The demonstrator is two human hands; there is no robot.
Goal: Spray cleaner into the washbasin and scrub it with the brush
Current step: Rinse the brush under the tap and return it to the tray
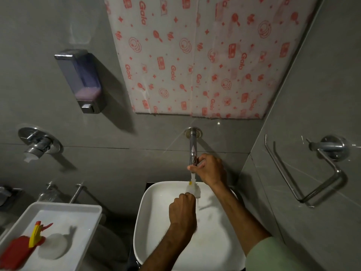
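Left of the washbasin (156, 222), a white tray (82, 210) holds a red spray bottle (18, 248) with a yellow trigger and a round white pad (52, 245) just beside it. Above the tray, a soap dispenser (82, 81) hangs on the grey wall, purple soap low inside. Over the washbasin, the left hand (182, 211) is clenched around the brush (193, 189), its white head under running water. The right hand (210, 169) pinches the tip of the wall tap (193, 147). Right of the washbasin, a metal holder (320, 173) sticks out from the side wall. A patterned sheet (195, 55) covers the wall above the tap.
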